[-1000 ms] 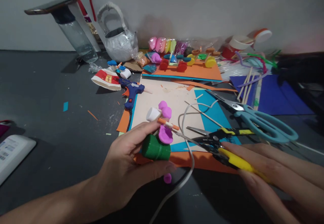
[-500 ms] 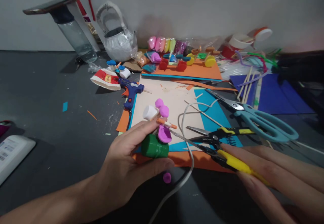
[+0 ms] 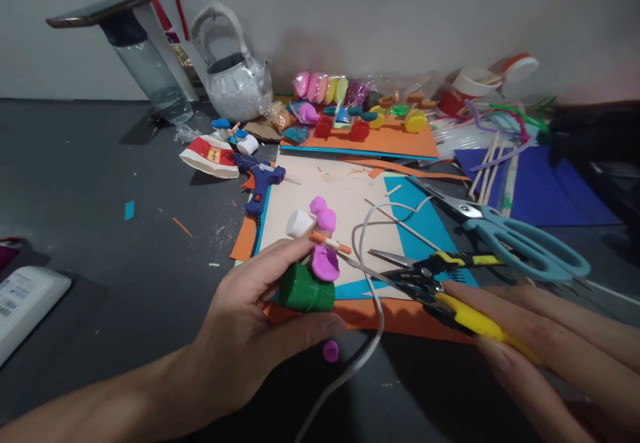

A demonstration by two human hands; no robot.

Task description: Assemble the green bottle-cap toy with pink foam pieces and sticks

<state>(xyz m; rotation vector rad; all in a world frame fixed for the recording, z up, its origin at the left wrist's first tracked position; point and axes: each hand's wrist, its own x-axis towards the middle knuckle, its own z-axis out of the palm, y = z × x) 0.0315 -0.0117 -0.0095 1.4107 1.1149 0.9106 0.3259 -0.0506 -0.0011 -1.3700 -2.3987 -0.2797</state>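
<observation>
My left hand (image 3: 250,323) is wrapped round a small craft model. Its parts include a shiny green cylinder (image 3: 307,288), a white cylinder (image 3: 299,223), pink clay balls (image 3: 326,219), a hollowed pink clay piece (image 3: 326,263) and a thin orange-and-white stick (image 3: 330,242). In my right hand (image 3: 540,336) is a yellow-handled pointed tool (image 3: 475,316) with a long thin metal tip; its exact kind is unclear. The tip is close to the pink piece and the stick; contact cannot be made out. Spring-handled pliers (image 3: 425,272) lie just beyond. A loose pink clay bit (image 3: 331,351) lies below my left hand.
Teal-handled scissors (image 3: 525,239) lie on the right. A white cord (image 3: 373,346) loops across the front. A blue glue gun (image 3: 260,186) rests left of the beige sheet (image 3: 320,179). Behind stand a silver kettle-shaped pot (image 3: 237,89), clay packs (image 3: 317,88) and a bottle (image 3: 153,73).
The pointed tool and my right hand have shifted slightly right. Its tip has backed off a little from the pink piece. The model has tilted or moved slightly right in my left hand.
</observation>
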